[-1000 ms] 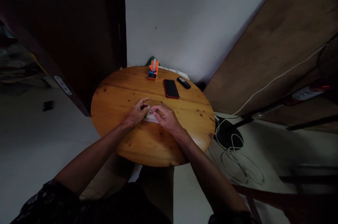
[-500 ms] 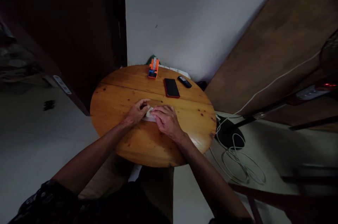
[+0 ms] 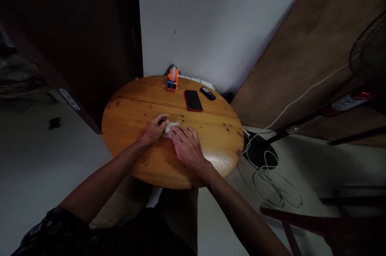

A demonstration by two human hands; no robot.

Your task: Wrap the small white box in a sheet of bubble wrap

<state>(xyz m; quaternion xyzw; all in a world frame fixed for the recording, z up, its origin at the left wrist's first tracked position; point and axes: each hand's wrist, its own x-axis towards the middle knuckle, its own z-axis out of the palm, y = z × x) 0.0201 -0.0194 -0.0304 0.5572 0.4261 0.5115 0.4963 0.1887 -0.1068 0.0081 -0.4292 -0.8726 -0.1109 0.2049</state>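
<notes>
A small whitish, crumpled sheet (image 3: 171, 127) lies on the round wooden table (image 3: 144, 107) between my hands. Whether it is paper or plastic I cannot tell. My left hand (image 3: 155, 129) is at its left edge, fingers curled and thumb pressed on the sheet. From the right, my right hand (image 3: 188, 145) reaches over it, palm down, with the fingers stretched out and their tips on its near right part. Both hands cover some of the sheet.
Toward the back of the table are an orange tape dispenser (image 3: 173, 79), a dark phone with a red edge (image 3: 193, 100) and a small black keypad phone (image 3: 208, 93). A wall stands behind. On the floor at right lie a coiled white cable (image 3: 271, 185) and a fan's base (image 3: 261, 153).
My right hand has flattened, its fingers straightening and spreading, and more of the whitish sheet shows. My left hand stays at the sheet's left edge. The view has shifted slightly.
</notes>
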